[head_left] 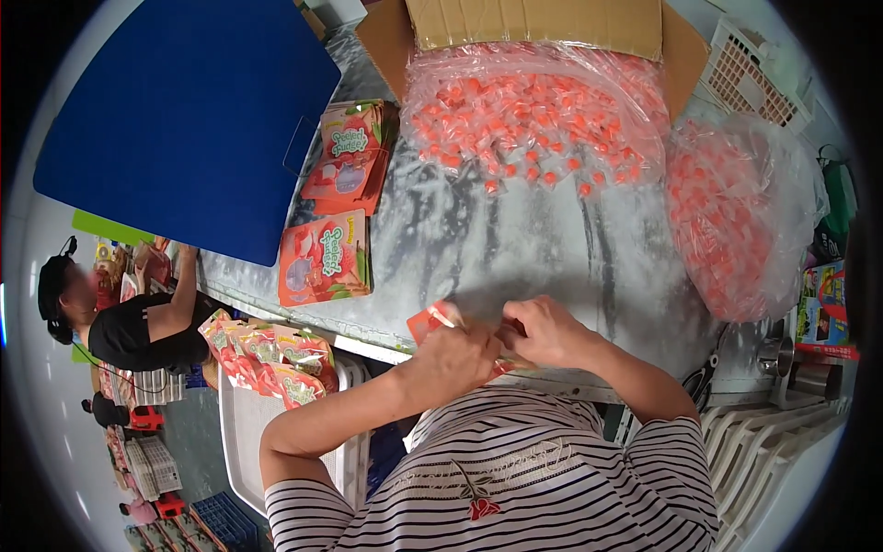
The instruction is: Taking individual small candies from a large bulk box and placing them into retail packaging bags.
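Close to my body, at the table's near edge, my left hand (457, 352) is closed around a red candy pouch (423, 324); its corner sticks out past my fingers. My right hand (544, 331) is closed in a pinch at the pouch's other end, and the two hands nearly touch. My fingers cover most of the pouch. Ahead and to the left lie flat printed pouches in two piles, a near pile (324, 267) and a taller far pile (348, 156). Individually wrapped red candies (543, 120) spill from a clear bag in an open cardboard box (543, 23) at the far side.
A big clear bag of red candies (727, 212) stands at the right. Left of me, a white tray (241, 446) holds plump pouches (276, 359). A large blue panel (184, 120) covers the far left; beyond it a person in black (138, 331) works. Stacked white plastic pieces (773, 451) stand lower right.
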`<state>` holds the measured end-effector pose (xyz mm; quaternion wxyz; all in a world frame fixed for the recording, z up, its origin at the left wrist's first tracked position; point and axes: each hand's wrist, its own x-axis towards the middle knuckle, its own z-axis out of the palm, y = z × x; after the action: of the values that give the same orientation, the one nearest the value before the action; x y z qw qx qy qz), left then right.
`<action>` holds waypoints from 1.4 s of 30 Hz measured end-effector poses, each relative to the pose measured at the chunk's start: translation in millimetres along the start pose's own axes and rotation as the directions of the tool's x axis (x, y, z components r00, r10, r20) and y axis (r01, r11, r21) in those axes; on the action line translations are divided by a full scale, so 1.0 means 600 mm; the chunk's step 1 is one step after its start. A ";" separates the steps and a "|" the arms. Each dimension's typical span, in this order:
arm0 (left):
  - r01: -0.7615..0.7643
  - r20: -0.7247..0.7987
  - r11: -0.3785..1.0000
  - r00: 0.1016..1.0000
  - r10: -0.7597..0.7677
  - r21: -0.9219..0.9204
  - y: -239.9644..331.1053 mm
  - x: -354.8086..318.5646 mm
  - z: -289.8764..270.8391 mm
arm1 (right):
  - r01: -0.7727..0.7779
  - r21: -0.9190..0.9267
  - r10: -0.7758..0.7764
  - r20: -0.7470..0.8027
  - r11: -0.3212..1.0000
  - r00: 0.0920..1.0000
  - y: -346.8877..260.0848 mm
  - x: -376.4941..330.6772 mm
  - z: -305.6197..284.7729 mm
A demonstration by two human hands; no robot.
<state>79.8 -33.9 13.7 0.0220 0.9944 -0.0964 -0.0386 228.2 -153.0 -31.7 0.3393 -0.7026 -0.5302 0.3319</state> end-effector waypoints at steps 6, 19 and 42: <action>-0.271 -0.021 0.948 0.962 0.271 -0.168 0.028 -0.001 -0.025 | -0.086 0.100 0.074 0.118 0.991 0.990 0.036 0.049 -0.001; 0.393 -0.108 0.831 0.878 -0.467 -0.394 0.002 -0.103 -0.028 | 0.048 -0.333 -0.175 -0.362 0.942 0.915 0.123 0.279 -0.102; 0.408 -0.042 0.661 0.831 -0.554 -0.630 0.023 -0.076 0.007 | 0.147 0.399 0.267 -0.803 0.905 0.533 0.246 -0.006 -0.041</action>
<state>32.0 -38.5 13.3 0.3333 0.9219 0.1923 0.0443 324.5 -190.0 -139.9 0.6826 -0.7022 -0.1902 0.0689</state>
